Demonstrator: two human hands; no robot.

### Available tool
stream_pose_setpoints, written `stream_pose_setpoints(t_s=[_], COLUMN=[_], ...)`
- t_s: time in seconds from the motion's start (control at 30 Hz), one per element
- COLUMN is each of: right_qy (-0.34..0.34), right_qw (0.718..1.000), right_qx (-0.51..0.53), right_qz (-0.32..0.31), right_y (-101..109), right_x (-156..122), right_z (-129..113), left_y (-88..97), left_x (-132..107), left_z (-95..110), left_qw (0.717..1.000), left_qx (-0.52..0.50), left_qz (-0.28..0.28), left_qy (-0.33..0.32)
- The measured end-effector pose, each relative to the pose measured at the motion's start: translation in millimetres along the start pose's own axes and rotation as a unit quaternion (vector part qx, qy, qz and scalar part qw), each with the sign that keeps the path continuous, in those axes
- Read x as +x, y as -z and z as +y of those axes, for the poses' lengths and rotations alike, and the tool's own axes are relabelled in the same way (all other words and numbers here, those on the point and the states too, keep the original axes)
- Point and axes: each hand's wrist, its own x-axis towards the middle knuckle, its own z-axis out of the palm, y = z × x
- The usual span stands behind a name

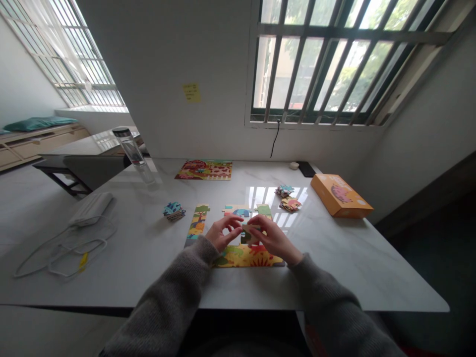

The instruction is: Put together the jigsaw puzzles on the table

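Note:
My right hand (274, 239) is closed, its thumb and fingers pinching a jigsaw puzzle piece (250, 238) with green and brown on it. My left hand (224, 232) is curved beside the piece, thumb and forefinger apart; its thumb tip is close to the piece's left edge, and I cannot tell whether they touch. Below and around both hands lies a partly joined jigsaw puzzle (238, 255), with a yellow bottom strip. Its left strip (198, 221) shows a tree and animals. Along the top are a piece with a blue shape (240, 211) and a green piece (264, 210).
Puzzle pieces are stacked at left (173, 211) and in two right piles (284, 191) (290, 204). A farm picture (204, 169), orange box (342, 195), black phone (306, 169), glass bottle (129, 146) and white pouch with cord (91, 209) are on the marble-patterned table (386, 277).

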Motion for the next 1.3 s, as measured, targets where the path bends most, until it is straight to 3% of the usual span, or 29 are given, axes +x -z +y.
stream_pose_setpoints(t_s=[0.13, 0.4, 0.53, 0.67, 0.87, 1.0, 1.1, 1.2, 1.3], right_qy=[0.008, -0.004, 0.052, 0.127, 0.185, 0.179, 0.164, 0.148, 0.132], right_qw=[0.998, 0.991, 0.998, 0.981, 0.962, 0.964, 0.968, 0.972, 0.974], right_qx=[0.056, 0.128, 0.015, -0.133, -0.192, -0.193, -0.187, -0.183, -0.184], right_qz=[0.008, 0.027, 0.031, 0.054, 0.050, 0.037, 0.034, 0.022, 0.011], right_y=[-18.1, -19.8, -26.3, -26.9, -18.1, -17.8, -19.4, -19.8, -18.6], right_x=[6.9, -1.7, -7.8, -10.9, -9.4, -8.6, -8.7, -8.8, -8.5], right_z=[3.9, 8.5, 7.3, 10.3, 9.8, 11.2, 12.8, 12.1, 11.3], left_y=[-3.1, -2.9, -1.7, -0.7, -4.7, 6.9, 35.1, 68.3, 88.8], left_x=[0.0, 4.1, 5.0, 6.1, 4.2, 1.7, 3.3, 5.7, 4.5], left_z=[-6.3, -6.2, -5.8, -6.5, -12.9, -19.4, -24.9, -37.4, -58.0], left_qw=[0.998, 0.982, 0.979, 0.976, 0.977, 0.989, 0.990, 0.960, 0.925], left_qx=[-0.054, -0.164, -0.168, -0.179, -0.183, -0.103, 0.053, 0.265, 0.376], left_qz=[0.006, 0.069, 0.096, 0.104, 0.081, 0.091, 0.127, 0.090, 0.052], left_qy=[0.022, 0.061, 0.061, 0.060, 0.066, 0.055, 0.035, -0.020, -0.029])
